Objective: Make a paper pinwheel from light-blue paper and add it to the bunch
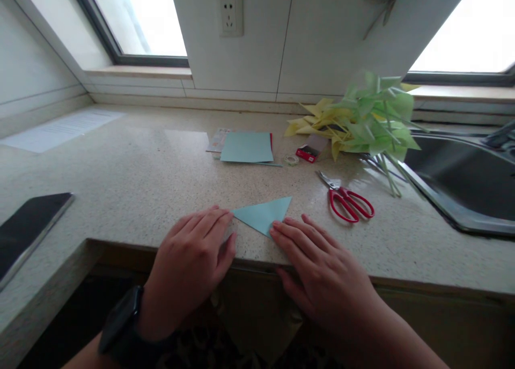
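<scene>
A light blue sheet of paper (263,214), folded into a triangle, lies on the counter near its front edge. My left hand (199,245) rests at the triangle's left corner, fingers laid forward on the counter with the tips touching or just beside the paper. With its fingers stretched out, my right hand (311,256) presses the paper's lower right edge, and its thumb hangs below the counter's rim. Both hands are open and grip nothing. To the right lie scissors (346,200) with red handles, blades partly apart.
Behind the triangle is a stack of blue paper (247,147), beside a roll of tape (292,160) and a small red box (309,150). Yellow and green paper pinwheels (374,117) lie near the sink (475,181). A phone (32,224) and printed sheet (64,127) are left.
</scene>
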`<state>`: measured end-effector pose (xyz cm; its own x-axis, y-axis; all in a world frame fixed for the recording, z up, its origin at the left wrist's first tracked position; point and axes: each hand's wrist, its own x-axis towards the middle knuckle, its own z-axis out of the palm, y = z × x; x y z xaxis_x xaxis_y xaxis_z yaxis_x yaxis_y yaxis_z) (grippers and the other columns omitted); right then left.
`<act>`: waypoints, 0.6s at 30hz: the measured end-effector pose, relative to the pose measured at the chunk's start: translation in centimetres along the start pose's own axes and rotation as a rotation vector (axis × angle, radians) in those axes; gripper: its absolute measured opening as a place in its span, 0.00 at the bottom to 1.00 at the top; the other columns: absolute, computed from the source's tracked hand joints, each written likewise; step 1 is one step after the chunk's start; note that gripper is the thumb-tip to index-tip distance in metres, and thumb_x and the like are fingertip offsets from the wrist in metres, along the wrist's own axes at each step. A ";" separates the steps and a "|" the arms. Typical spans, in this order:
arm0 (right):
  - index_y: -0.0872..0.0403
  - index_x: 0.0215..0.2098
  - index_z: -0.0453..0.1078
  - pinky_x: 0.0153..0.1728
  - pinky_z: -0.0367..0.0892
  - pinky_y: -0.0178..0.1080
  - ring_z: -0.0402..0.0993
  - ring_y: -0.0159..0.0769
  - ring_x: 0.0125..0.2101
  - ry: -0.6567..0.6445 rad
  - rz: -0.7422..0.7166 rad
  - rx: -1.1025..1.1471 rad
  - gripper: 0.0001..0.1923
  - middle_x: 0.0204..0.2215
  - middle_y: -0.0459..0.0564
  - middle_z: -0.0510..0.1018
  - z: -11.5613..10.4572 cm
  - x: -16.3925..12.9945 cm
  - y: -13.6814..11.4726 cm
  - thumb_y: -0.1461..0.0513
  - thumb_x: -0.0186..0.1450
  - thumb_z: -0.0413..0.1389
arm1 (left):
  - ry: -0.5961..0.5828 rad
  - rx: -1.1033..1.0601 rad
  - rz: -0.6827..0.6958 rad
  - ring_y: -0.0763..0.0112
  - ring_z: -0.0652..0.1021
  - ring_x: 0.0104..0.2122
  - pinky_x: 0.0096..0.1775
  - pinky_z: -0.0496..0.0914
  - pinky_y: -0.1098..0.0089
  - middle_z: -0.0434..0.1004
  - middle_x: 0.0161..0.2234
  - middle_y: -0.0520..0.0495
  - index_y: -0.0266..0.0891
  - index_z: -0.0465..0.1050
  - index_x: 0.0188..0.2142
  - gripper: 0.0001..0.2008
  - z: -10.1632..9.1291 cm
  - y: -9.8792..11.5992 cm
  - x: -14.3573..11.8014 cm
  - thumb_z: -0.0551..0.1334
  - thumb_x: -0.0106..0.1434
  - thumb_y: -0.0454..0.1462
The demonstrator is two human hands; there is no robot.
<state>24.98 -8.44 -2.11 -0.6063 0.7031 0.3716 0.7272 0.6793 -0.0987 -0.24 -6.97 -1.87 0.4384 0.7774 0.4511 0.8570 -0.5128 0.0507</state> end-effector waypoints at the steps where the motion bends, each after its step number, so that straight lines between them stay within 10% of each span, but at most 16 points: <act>1: 0.58 0.61 0.69 0.65 0.60 0.55 0.69 0.46 0.59 0.016 -0.002 -0.005 0.23 0.58 0.54 0.76 0.1 -0.1 0.0 0.61 0.68 0.56 | 0.011 -0.005 -0.008 0.49 0.78 0.51 0.52 0.73 0.46 0.79 0.53 0.36 0.32 0.71 0.56 0.17 0.0 0.1 -0.2 0.58 0.70 0.37; 11: 0.52 0.46 0.75 0.38 0.66 0.42 0.73 0.36 0.33 0.252 -0.087 0.127 0.09 0.35 0.46 0.81 0.0 -1.0 -0.3 0.68 0.70 0.57 | 0.169 -0.327 0.041 0.63 0.73 0.38 0.42 0.70 0.59 0.74 0.37 0.47 0.37 0.73 0.45 0.08 -0.4 3.3 -3.2 0.59 0.68 0.27; 18: 0.53 0.49 0.73 0.35 0.69 0.41 0.71 0.35 0.34 0.366 0.003 0.480 0.15 0.35 0.47 0.79 -2.0 -1.4 -1.1 0.73 0.67 0.57 | 0.149 -0.369 0.137 0.60 0.70 0.54 0.55 0.67 0.60 0.71 0.53 0.41 0.36 0.66 0.59 0.19 -1.3 3.7 -2.3 0.62 0.69 0.31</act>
<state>25.64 -10.55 -0.67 -0.3923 0.6449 0.6559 0.4503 0.7564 -0.4744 1.59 -11.09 -1.54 0.4744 0.6457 0.5983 0.6270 -0.7249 0.2852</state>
